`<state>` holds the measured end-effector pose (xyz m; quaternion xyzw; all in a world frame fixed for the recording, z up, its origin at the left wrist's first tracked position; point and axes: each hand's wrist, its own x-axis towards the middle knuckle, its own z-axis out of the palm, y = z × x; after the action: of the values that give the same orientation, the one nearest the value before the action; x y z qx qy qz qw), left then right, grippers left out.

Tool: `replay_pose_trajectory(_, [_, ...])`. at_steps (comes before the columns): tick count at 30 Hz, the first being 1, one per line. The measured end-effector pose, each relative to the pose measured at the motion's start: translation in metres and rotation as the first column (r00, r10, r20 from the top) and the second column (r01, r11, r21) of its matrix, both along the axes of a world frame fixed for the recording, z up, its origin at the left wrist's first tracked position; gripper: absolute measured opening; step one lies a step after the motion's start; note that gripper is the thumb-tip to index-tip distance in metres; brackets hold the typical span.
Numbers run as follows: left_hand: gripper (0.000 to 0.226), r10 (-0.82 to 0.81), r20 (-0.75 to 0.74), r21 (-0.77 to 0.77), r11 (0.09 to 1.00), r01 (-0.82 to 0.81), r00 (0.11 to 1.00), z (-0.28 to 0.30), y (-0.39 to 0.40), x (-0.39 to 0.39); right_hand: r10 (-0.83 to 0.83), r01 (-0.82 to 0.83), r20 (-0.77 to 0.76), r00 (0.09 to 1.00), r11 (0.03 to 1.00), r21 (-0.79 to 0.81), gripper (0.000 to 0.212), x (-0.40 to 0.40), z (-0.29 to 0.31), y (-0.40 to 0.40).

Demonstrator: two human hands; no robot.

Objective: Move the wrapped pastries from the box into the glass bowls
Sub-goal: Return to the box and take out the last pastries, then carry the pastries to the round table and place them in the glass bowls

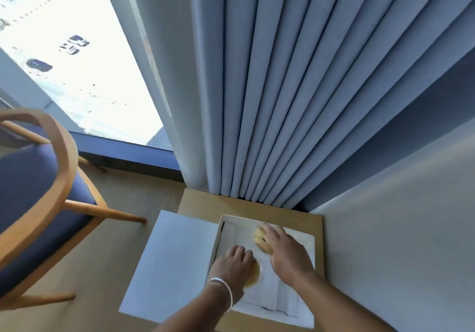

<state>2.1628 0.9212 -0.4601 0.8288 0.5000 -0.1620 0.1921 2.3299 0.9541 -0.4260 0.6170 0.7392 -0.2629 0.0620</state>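
A white box (305, 244) lies open on a small wooden table, its flat lid (169, 262) hanging off to the left. Inside, two golden wrapped pastries show. My left hand (232, 267), with a silver bracelet at the wrist, rests palm down over the nearer pastry (253, 275) and covers most of it. My right hand (285, 252) lies over the farther pastry (261, 239), fingers spread along its right side. I cannot tell whether either hand grips its pastry. No glass bowls are in view.
The small wooden table (203, 203) stands in a corner, with blue-grey curtains (270, 100) behind it and a pale wall (398, 229) to its right. A wooden chair with a blue cushion (38, 203) stands at the left. A window (64, 49) fills the upper left.
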Motion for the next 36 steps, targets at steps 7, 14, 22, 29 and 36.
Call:
replay_pose_trajectory(7, [0.080,0.214,0.050,0.146,0.965,-0.220,0.975,0.105,0.020,-0.067,-0.013,0.014,-0.008,1.000,0.989,0.145,0.072,-0.019,0.101,0.014])
replay_pose_trajectory(14, [0.071,0.362,0.005,0.329,0.880,-0.343,0.932,0.158,0.013,-0.121,0.153,-0.148,-0.007,0.988,0.964,0.221,0.069,-0.056,0.154,0.036])
replay_pose_trajectory(22, [0.071,0.670,0.011,0.317,0.702,-0.638,0.742,0.164,-0.057,-0.185,0.434,-0.418,-0.018,0.901,0.877,0.235,0.066,-0.136,0.158,0.031])
replay_pose_trajectory(29, [0.081,0.884,-0.068,0.319,0.459,-0.829,0.463,0.173,-0.164,-0.257,0.735,-0.719,0.017,0.678,0.658,0.224,0.073,-0.248,0.151,-0.014])
replay_pose_trajectory(36, [0.053,0.994,-0.045,0.340,0.112,-0.934,0.103,0.180,-0.305,-0.295,0.948,-0.923,0.023,0.318,0.305,0.233,0.073,-0.376,0.140,-0.114])
